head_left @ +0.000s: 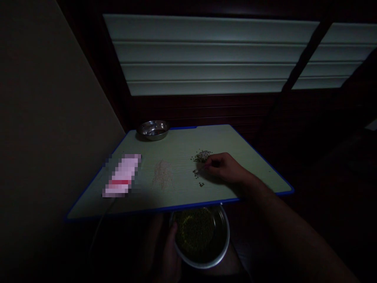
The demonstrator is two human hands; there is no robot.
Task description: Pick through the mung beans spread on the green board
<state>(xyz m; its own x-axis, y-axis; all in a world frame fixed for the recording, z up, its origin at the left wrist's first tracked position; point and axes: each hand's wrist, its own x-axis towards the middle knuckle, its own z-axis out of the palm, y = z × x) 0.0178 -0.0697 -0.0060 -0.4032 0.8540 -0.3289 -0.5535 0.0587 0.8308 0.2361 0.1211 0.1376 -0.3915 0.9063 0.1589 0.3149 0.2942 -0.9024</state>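
Note:
My right hand [222, 167] is over the right half of the table, fingers closed on a thin, pale-tipped tool [200, 169] whose kind is too dim to make out. Its tip is beside a few small green beans. Just beyond the fingers lies a loose pile of green beans [203, 154] mixed with paler grains. Below the table's front edge, my left hand [171, 253] grips the left rim of a metal bowl [225, 245]. Many small green beans [196, 232] fill its bottom. Most of the left hand's fingers are hidden in shadow.
A blue-edged, pale green folding table [182, 141] stands before me. On it are a shiny steel bowl [154, 130] at the back left, a spread of pale grains [163, 175], and a bright, pixelated phone-like device [123, 173] with a cable. Slatted panels [206, 55] rise behind.

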